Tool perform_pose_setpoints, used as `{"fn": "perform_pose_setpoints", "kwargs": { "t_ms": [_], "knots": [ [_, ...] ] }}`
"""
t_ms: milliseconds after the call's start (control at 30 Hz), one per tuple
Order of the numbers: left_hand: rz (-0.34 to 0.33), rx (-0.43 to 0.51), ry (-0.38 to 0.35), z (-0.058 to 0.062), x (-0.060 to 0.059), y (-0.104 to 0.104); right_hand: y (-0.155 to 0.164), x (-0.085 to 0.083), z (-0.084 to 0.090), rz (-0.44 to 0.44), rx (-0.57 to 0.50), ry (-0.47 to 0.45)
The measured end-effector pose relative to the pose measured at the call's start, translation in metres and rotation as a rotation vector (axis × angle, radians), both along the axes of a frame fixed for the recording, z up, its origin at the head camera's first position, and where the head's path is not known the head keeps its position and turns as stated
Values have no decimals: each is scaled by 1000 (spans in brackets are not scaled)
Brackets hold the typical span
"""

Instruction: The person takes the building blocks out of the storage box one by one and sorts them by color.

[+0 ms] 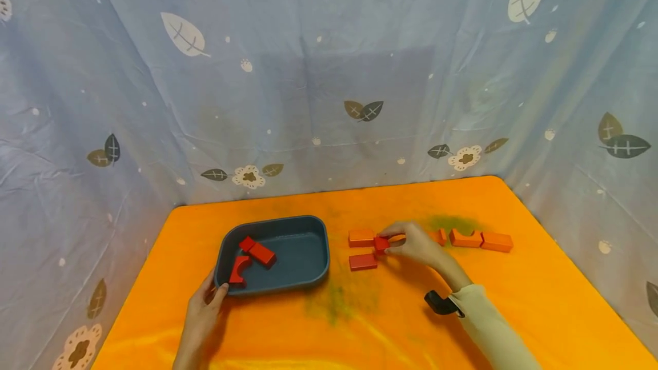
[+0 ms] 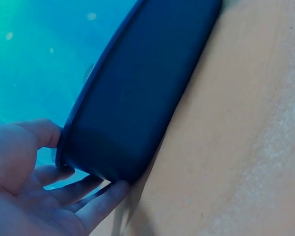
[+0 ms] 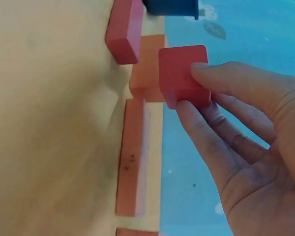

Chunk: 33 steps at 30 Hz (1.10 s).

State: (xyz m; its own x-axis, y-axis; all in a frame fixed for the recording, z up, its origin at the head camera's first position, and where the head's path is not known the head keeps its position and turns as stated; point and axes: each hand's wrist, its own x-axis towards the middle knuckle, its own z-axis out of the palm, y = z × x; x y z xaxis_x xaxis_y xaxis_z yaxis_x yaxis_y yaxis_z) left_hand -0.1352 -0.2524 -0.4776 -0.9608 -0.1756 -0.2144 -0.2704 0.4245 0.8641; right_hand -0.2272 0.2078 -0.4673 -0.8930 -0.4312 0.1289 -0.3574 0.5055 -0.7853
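Right wrist view is showing what the head camera blurs: the right hand [image 3: 246, 147] is pinching a small red cube [image 3: 183, 73] between thumb and fingertips, holding it just over a flat orange block [image 3: 148, 66], with a long orange bar [image 3: 132, 157] lying beside it and a red block [image 3: 124, 30] further along. From the head camera the cube [image 1: 381, 244] is sitting near the middle of the orange table [image 1: 360, 324], just right of the dark blue tray [image 1: 308, 278], and the right hand [image 1: 417, 244] is covering part of a row of orange blocks [image 1: 480, 240] running off to the right. Only this view is looking into the tray, where three red pieces [image 1: 250, 258] are lying. Left wrist view is showing the left hand [image 2: 44, 191] at the tray's [image 2: 137, 98] near corner, thumb on the rim and straightened fingers resting under its outer wall.
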Motion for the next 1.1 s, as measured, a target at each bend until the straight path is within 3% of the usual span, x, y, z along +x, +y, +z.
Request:
{"fn": "perform_pose_setpoints", "kwargs": {
  "t_ms": [300,567,867,1100],
  "knots": [
    [-10,-15,10,-1,0,0,8,6,-22,-19,122,55],
    [-1,-20,51,-2,1,0,7,8,-24,-39,96,18],
    [1,-36,49,-2,1,-1,-1,13,-2,-38,190,54],
    [0,0,39,-2,1,0,-44,16,25,-64,161,142]
  ]
}}
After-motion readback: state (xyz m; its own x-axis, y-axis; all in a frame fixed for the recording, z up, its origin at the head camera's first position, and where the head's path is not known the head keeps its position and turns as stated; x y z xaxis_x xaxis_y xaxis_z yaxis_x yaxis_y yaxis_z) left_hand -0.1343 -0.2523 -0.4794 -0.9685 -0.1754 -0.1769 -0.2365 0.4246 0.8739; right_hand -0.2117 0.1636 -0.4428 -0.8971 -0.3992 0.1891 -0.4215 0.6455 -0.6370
